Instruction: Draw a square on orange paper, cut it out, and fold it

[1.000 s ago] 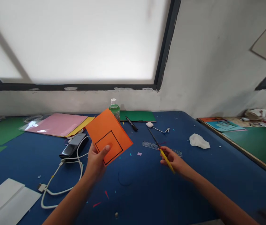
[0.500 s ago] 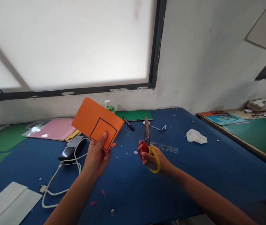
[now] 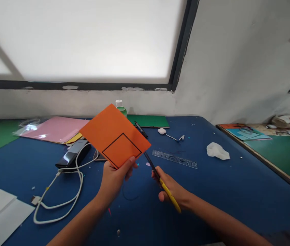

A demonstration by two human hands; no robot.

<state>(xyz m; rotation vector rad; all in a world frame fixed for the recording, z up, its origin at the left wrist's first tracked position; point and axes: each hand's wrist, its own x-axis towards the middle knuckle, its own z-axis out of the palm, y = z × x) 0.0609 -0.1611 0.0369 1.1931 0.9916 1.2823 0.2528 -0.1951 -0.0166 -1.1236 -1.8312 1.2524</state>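
Note:
An orange sheet of paper [image 3: 114, 126] with a black rectangle drawn on it is raised above the blue table [image 3: 201, 205]. My left hand [image 3: 116, 177] pinches its lower corner, thumb on the front face. In my right hand [image 3: 169, 188] is a pair of scissors [image 3: 169, 194] with a yellow handle, seen nearly edge-on. Their dark blades point up and left to the sheet's right edge; I cannot tell whether they touch it. A clear ruler [image 3: 175, 159] lies beyond my right hand.
At left are a power bank [image 3: 69, 159] with a white cable [image 3: 80, 189], pink paper [image 3: 55, 128] and white paper [image 3: 1, 215]. A green-filled bottle [image 3: 121, 108], black pen [image 3: 140, 130] and green sheet [image 3: 150, 121] lie behind. Crumpled tissue [image 3: 218, 151] sits at right.
The orange sheet has moved right and turned to show more of its face. The scissors have swung from upright to leaning left, with their tip now near the sheet's right edge.

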